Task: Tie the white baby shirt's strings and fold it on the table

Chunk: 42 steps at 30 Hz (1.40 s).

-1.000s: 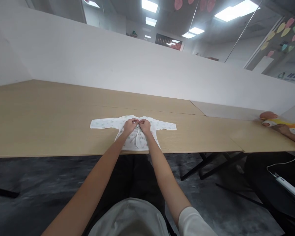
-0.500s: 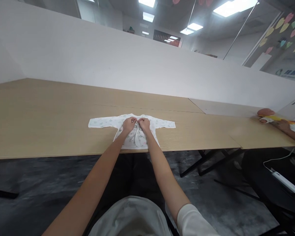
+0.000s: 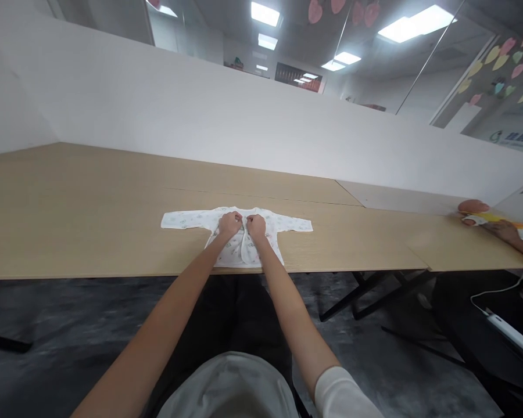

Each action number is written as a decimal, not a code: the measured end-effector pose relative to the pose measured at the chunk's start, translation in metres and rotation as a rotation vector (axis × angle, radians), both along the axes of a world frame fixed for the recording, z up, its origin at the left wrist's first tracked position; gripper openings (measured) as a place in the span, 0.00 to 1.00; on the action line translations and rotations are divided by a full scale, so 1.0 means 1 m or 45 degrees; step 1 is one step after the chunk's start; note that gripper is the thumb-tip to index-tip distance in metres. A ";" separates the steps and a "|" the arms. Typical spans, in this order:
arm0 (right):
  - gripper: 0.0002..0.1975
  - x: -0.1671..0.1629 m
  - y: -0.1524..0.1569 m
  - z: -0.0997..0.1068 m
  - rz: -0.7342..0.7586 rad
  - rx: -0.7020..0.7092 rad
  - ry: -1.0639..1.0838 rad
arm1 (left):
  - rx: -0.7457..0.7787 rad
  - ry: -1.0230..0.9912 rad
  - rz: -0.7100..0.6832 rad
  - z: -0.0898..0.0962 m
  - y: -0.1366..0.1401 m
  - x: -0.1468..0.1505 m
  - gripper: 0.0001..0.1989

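A small white baby shirt (image 3: 187,219) with a faint print lies flat at the table's front edge, its two sleeves spread to the sides. My left hand (image 3: 230,224) is closed in a pinch on the cloth just below the neckline, left of the front opening. Across that opening, my right hand (image 3: 256,227) pinches the other front edge. A narrow gap separates the fingertips of both hands. Whatever small fastening may lie between the fingers is too small to make out. Below the hands, the front edge of the shirt curves down to the hem.
The light wooden table (image 3: 91,220) runs along a white partition (image 3: 178,110). At the far right, another person's hand (image 3: 505,231) rests by a doll (image 3: 473,206) in yellow and white. A black chair (image 3: 475,325) holds a white power strip (image 3: 512,334) with a cable.
My hands have drawn slightly apart at the shirt's front opening, the right one shifting down a little. The whole view has tilted slightly.
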State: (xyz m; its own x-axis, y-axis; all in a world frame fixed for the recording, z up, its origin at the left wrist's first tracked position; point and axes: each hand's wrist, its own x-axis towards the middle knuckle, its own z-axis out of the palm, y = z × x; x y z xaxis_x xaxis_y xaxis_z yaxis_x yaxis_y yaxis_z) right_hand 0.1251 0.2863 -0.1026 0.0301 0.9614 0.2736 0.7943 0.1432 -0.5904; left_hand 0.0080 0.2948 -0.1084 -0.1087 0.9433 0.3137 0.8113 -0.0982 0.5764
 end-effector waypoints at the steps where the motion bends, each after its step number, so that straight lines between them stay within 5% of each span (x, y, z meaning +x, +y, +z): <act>1: 0.15 -0.001 0.000 0.000 -0.005 0.003 -0.054 | -0.027 0.023 -0.023 0.001 -0.002 -0.002 0.11; 7: 0.15 -0.005 -0.002 0.002 -0.026 -0.008 -0.283 | -0.037 0.116 -0.286 0.005 -0.021 -0.016 0.12; 13: 0.15 -0.001 0.001 0.003 0.012 -0.016 -0.159 | -0.020 0.004 -0.403 0.000 -0.026 -0.019 0.13; 24: 0.11 0.015 -0.024 0.005 0.133 -0.049 0.208 | 0.010 -0.010 -0.449 0.000 -0.025 -0.019 0.12; 42: 0.18 0.019 -0.029 0.002 0.199 -0.052 0.578 | -0.040 -0.451 -0.474 -0.006 -0.020 -0.020 0.13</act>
State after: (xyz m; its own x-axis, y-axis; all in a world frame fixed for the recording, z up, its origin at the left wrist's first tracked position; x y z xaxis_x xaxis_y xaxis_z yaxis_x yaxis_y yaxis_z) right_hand 0.1445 0.2570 -0.1008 -0.0081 0.9736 0.2280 0.4258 0.2097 -0.8802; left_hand -0.0124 0.2747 -0.1146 0.1419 0.9468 0.2890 0.4794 -0.3211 0.8167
